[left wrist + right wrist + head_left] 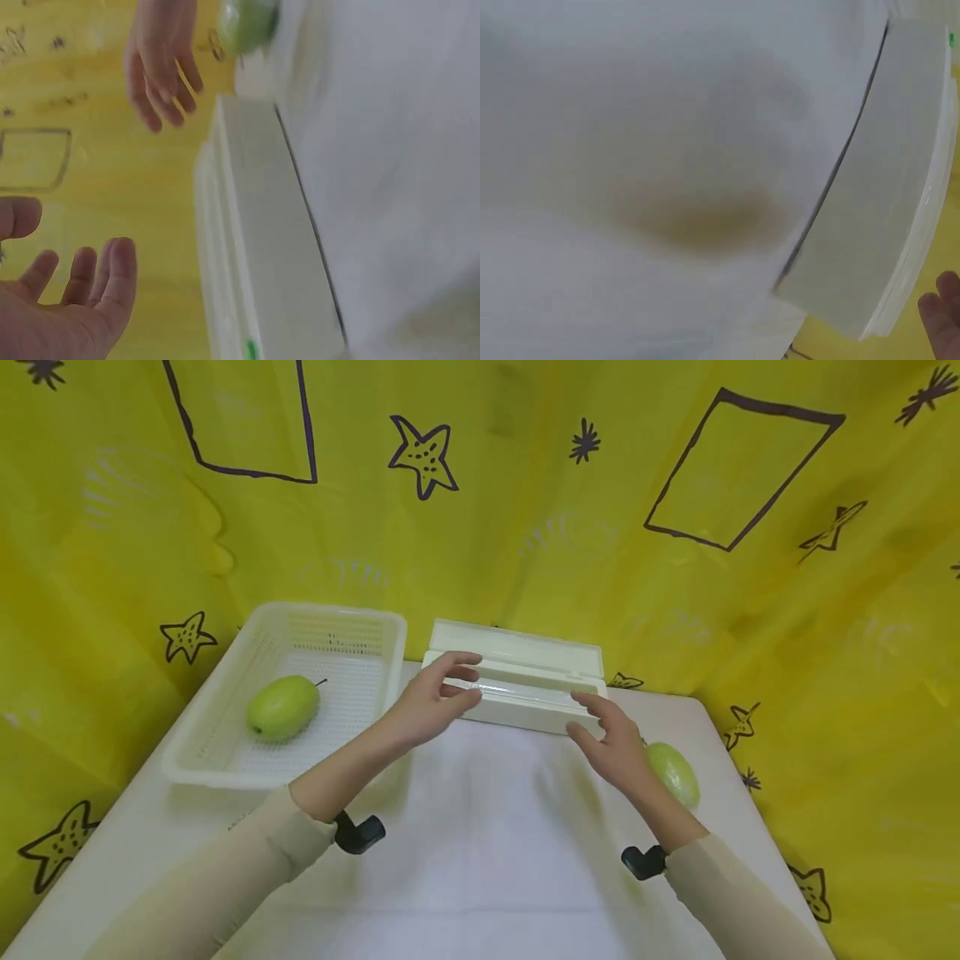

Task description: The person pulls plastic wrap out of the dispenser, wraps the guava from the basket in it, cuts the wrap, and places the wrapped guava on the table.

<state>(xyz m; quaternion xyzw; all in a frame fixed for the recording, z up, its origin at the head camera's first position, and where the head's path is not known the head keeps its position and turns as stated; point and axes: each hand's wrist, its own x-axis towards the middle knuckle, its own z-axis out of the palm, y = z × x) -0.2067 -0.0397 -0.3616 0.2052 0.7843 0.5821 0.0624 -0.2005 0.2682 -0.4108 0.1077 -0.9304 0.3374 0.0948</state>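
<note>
My left hand [435, 697] hovers over the left part of a long white box [517, 714], fingers loosely bent and holding nothing. Inside the box, whose lid [517, 647] is tipped back, lies a roll of clear plastic film [525, 693]. Over the box's right end is my right hand [617, 745], thumb and fingers apart with nothing between them. The left wrist view has the box's front wall [277, 225] beside both hands. In the right wrist view only some fingertips [937, 304] appear, past the box's edge.
A white plastic basket [285, 779] at the left holds a green fruit [283, 707] with a thin stem. Behind my right wrist lies another green fruit [673, 774], shiny as if film-covered. A yellow patterned curtain [495, 543] hangs behind the white-covered table [480, 827].
</note>
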